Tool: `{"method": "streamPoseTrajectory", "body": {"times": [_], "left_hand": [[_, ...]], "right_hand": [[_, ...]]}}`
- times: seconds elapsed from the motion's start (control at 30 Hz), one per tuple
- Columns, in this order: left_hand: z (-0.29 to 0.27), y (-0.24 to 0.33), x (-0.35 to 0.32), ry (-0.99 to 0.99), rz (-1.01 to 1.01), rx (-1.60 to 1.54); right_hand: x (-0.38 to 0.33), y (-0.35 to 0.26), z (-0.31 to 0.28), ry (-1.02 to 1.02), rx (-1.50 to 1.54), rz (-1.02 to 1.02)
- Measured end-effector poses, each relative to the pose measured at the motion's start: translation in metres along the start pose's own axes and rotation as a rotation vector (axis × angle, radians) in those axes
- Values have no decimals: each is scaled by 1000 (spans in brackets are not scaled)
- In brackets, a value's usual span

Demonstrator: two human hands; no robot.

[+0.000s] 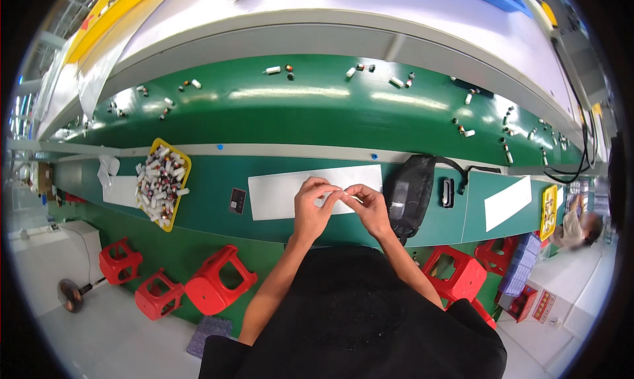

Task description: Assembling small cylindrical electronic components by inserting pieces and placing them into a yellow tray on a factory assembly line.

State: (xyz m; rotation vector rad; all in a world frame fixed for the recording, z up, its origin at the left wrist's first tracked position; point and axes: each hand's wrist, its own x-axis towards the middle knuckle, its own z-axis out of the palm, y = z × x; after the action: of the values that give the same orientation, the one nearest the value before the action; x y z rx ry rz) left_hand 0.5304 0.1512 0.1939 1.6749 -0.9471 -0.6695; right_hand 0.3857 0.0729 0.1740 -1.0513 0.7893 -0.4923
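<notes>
Both my hands meet over a white sheet of paper (274, 197) on the green bench. My left hand (314, 206) is closed in a pinch, and the fingertips of my right hand (371, 208) are pinched against it. A tiny pale thing seems to sit between the fingertips, too small and too covered to name. Just right of my right hand lies a black zipped bag (411, 197) with a strap. To the left of the paper is a small dark flat card-like piece (238, 201).
At left, a yellow tray (179, 204) is heaped with small white, black and orange cylinders. Beyond the bench, a green conveyor belt (290, 118) carries scattered small parts. A black case (448, 193) lies right of the bag. Red stools (214, 290) stand below; another person (578, 227) sits far right.
</notes>
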Motion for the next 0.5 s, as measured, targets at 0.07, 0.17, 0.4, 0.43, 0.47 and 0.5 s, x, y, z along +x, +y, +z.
{"method": "streamPoseTrajectory", "body": {"times": [0.07,0.17,0.4,0.43,0.47,0.5], "left_hand": [[5,-3,-8,-37,-246,-156],[12,-8,-15,-86,-632,-687],[27,13,-30,-7,-497,-937],[26,18,-31,-12,-497,-933],[24,24,-31,-27,-359,-859],[22,29,-32,-41,-222,-783]], "right_hand": [[-8,-7,-3,-28,-45,18],[-12,-7,-4,-83,44,-33],[-26,-22,-9,-163,83,-189],[-29,-29,-7,-158,87,-192],[-34,-40,-6,-176,162,-168],[-38,-50,-6,-193,237,-144]]}}
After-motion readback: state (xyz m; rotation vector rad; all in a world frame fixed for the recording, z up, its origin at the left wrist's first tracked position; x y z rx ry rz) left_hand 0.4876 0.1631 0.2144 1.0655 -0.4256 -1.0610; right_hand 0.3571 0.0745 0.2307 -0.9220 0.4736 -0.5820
